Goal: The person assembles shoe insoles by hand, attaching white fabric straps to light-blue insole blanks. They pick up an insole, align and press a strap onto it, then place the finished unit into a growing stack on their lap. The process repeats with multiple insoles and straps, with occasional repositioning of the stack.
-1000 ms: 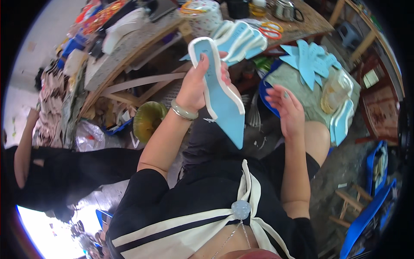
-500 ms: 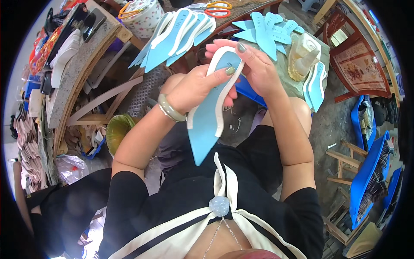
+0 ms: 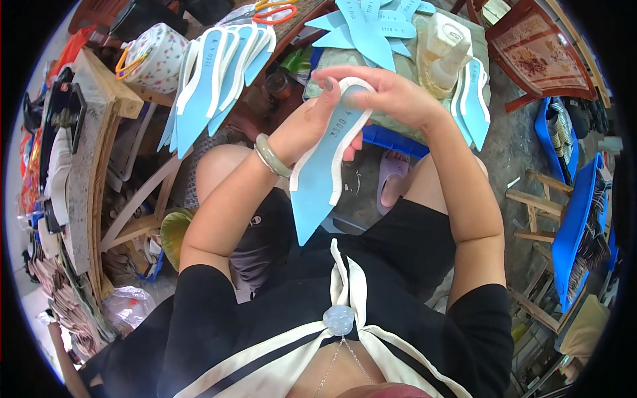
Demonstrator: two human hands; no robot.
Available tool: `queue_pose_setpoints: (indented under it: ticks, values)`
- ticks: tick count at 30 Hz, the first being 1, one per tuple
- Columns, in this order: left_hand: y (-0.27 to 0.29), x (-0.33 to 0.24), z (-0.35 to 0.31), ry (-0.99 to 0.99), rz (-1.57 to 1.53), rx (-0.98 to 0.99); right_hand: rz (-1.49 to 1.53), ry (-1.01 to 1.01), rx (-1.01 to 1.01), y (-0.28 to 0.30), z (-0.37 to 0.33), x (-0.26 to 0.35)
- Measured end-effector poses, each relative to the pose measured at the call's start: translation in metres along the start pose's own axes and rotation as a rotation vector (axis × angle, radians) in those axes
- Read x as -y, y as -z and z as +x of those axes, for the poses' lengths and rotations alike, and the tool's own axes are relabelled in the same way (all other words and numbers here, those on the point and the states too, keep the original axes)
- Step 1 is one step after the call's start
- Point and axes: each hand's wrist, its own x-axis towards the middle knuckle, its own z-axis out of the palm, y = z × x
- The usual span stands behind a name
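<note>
A light-blue insole with a pointed toe and a white strip along its heel and sides hangs tilted in front of me, toe toward my body. My left hand is closed around its heel half from the left, with a bracelet at the wrist. My right hand is closed over the heel end, its blurred thumb pressing on the top face by the white edge. Fingers of one hand show below the insole's right side. Its underside is hidden.
Edged insoles hang over the table at the far left, near orange-handled scissors and a floral container. Ahead, a cloth-covered stand bears plain insoles, a squeeze bottle and more edged insoles. Blue trays stand right.
The view has turned, so the surroundings sit further left. My left thumb has moved up to the heel's edge, and my right thumb has come onto the insole's heel.
</note>
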Motion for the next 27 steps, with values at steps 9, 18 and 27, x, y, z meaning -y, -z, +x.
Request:
queue_pose_setpoints:
  ticks: [9,18,27]
  values:
    - [0.0,0.008,0.039,-0.048,-0.083,0.007,0.068,-0.042,-0.14,0.003,-0.019,-0.032]
    - [0.014,0.033,0.049,-0.269,-0.114,0.043,0.029,-0.033,-0.258,0.005,-0.017,-0.04]
    - [0.003,0.018,0.037,-0.191,-0.127,0.068,0.147,-0.06,-0.258,0.0,-0.015,-0.035]
